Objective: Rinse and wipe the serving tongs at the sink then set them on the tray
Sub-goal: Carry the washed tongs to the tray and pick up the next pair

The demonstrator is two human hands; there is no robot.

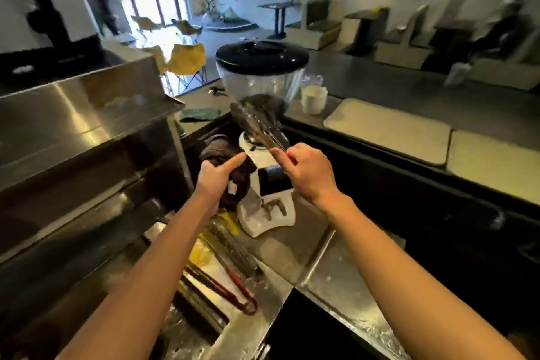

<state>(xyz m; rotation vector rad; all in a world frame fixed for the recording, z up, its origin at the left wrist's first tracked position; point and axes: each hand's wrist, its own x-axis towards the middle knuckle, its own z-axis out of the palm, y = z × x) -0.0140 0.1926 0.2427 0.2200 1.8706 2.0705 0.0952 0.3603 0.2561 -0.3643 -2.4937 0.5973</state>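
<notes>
Head-camera view down two bare forearms over a steel worktop [315,245] at a café bar. Right hand [309,172] closed around the handle end of a pair of dark serving tongs [257,123], forefinger stretched along the shaft. Tongs raised in the air, long axis running up and away to the left from that hand, scoop ends pressed together in front of the clear hopper of a white coffee grinder [263,181]. Left hand [217,180] bunched around a dark cloth [230,172], thumb on top, level with the right hand and just beside the tongs' shaft, not yet touching the metal. Cloth therefore to the left of the tongs and below the scoop ends; left hand the nearer one for a wipe along the shaft, judging by position. Below the forearms, a steel tray [274,295] on the draining area, holding at least two further utensils: red-handled tongs [233,289] lying lengthwise toward the viewer, and plain metal tongs [230,245] beside them; exact count blurred. Sink basin [309,330] dark at bottom centre, near both elbows. Counted: one pair of tongs in hand, one cloth, one tray, one grinder. Likely step: wiping, with placing on the tray left to do.
</notes>
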